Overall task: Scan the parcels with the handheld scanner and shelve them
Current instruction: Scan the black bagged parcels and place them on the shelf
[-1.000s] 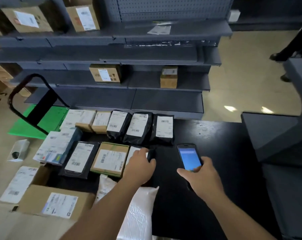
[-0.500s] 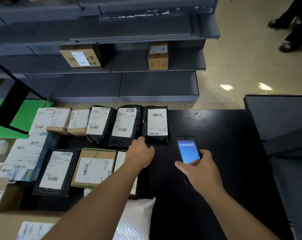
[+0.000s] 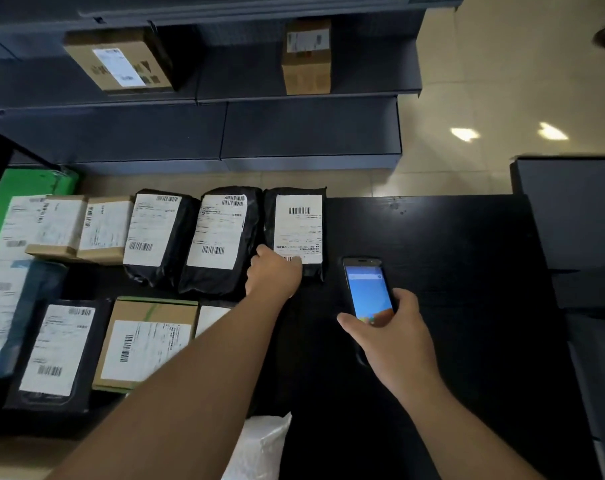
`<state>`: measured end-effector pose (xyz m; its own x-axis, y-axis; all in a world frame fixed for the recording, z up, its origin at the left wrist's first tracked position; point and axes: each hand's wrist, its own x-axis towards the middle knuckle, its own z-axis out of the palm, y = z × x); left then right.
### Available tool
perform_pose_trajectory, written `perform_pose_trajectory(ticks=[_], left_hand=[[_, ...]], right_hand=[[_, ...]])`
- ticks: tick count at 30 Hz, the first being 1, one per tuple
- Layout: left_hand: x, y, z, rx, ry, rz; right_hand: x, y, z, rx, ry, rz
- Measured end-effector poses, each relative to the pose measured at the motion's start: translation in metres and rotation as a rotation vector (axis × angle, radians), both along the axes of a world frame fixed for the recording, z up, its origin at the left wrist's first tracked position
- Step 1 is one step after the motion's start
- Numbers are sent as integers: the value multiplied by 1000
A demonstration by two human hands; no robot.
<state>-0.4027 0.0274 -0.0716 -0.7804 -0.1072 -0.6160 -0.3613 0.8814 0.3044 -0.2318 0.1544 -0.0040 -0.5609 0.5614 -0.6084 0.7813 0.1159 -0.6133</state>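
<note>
A: Where are the hands, taking the black table [image 3: 432, 244] as the reference?

B: Both are over it. The right hand [image 3: 394, 334] wraps its fingers and thumb round the handheld scanner [image 3: 367, 292] near the table's middle; the scanner's screen glows blue, with nothing legible on it.

A: And the left hand?

B: The left hand [image 3: 273, 275] reaches to the table's far edge and lies on the near end of the rightmost black parcel [image 3: 296, 230]. Its fingers curl at the parcel's near-left corner, covering part of the lower barcode; I cannot tell if they pinch the wrapping or only touch it.

A: Can any label be read?

B: No. That parcel's white label shows 1 barcode near its top and lines of small print, too blurred to read. 2 more black parcels, the middle black parcel [image 3: 221, 237] and the left black parcel [image 3: 159, 237], lie just beside it along the same far edge, each with a white barcode label.

A: Anything beyond the table?

B: A grey shelf unit [image 3: 294, 133] stands past the far edge, carrying 2 labelled cardboard boxes: the wide box [image 3: 121, 62] and the tall box [image 3: 306, 57]. Their print is unreadable too.
</note>
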Motion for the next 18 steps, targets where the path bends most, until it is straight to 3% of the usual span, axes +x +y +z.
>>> perform_pose_trajectory(ticks=[10,18], left_hand=[[-17,23,-22,-70,-61,146],[-8,24,-28,165,-111,371]], right_hand=[[1,6,-22,-32,25,-56],[15,6,-18,-40,21,-55]])
